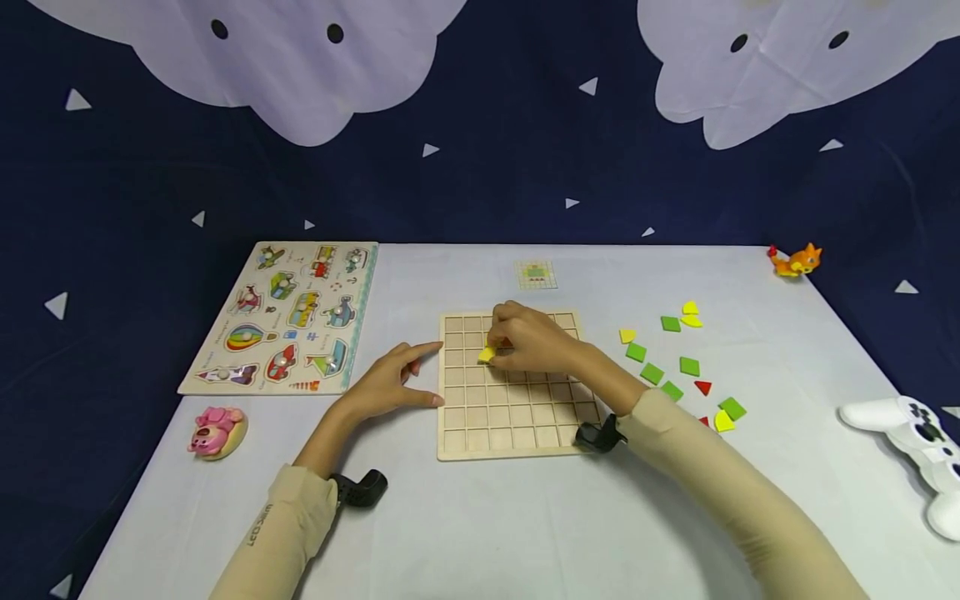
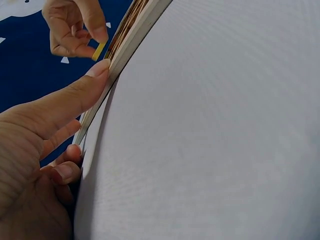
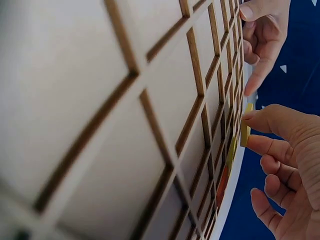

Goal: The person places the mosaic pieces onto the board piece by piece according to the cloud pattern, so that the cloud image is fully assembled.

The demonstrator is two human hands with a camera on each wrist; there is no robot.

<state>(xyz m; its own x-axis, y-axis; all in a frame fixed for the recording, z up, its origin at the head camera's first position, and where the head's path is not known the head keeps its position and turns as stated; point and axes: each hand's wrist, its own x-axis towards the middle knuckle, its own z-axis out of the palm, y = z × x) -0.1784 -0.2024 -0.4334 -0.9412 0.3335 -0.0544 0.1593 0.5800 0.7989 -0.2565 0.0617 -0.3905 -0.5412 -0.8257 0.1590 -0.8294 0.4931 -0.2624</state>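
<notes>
A pale wooden grid board (image 1: 465,417) lies on the white table. Over its upper left part, my right hand (image 1: 528,337) pinches a small yellow tile (image 1: 487,355) between thumb and index finger. In the right wrist view this tile (image 3: 246,127) stands on edge, close over the grid. Beyond it, another yellow piece (image 3: 231,152) and a red piece (image 3: 221,189) show at the board. At the board's left side is my left hand (image 1: 393,379), index finger extended and thumb (image 2: 100,72) against the edge; its other fingers are bent beneath.
Loose green tiles (image 1: 652,372), yellow pieces (image 1: 627,336) and red triangles (image 1: 702,387) lie right of the board. A small pattern card (image 1: 536,275) lies behind it. Around are a picture puzzle (image 1: 285,321), pink toy (image 1: 217,432), orange toy (image 1: 797,261) and white game controller (image 1: 911,442).
</notes>
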